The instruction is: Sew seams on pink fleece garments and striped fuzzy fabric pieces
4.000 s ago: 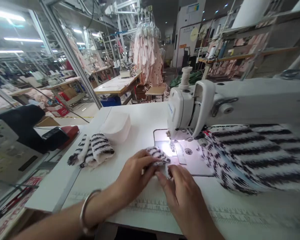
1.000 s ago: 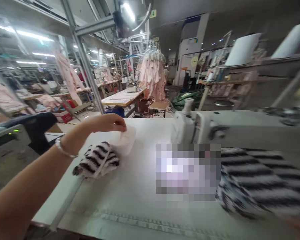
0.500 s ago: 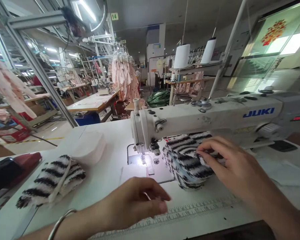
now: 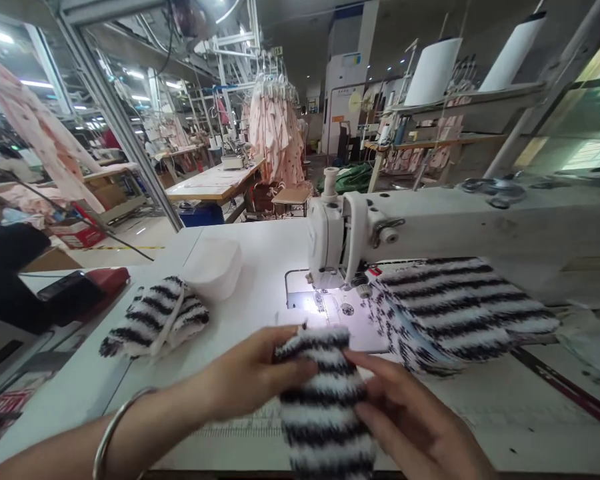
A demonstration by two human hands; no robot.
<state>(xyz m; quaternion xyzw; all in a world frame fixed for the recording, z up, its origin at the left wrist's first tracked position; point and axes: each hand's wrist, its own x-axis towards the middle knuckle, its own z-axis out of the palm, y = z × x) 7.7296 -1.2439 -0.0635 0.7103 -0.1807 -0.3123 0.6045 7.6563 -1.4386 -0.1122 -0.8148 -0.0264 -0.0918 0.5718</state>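
Observation:
A fuzzy black-and-white striped fabric piece [image 4: 325, 407] hangs between my hands over the table's front edge. My left hand [image 4: 260, 373] pinches its upper left corner, thumb on top. On its right edge, my right hand [image 4: 400, 407] grips with thumb and fingers. Just beyond the piece is the lit needle area [image 4: 323, 303] of the white sewing machine [image 4: 430, 227]. A stack of matching striped pieces [image 4: 460, 307] lies under the machine arm. To the left sits a folded striped piece [image 4: 155, 317] with a pale strip across it.
A pile of white cut pieces [image 4: 215, 267] rests on the table [image 4: 265, 247] left of the needle. A dark phone-like object [image 4: 67, 293] lies at the far left. White thread cones [image 4: 433, 70] stand behind the machine. Pink garments [image 4: 275, 133] hang farther back.
My right hand has come from the stack toward my left, bringing a striped piece. Both hands now hold it in front of the needle. The view has shifted slightly left.

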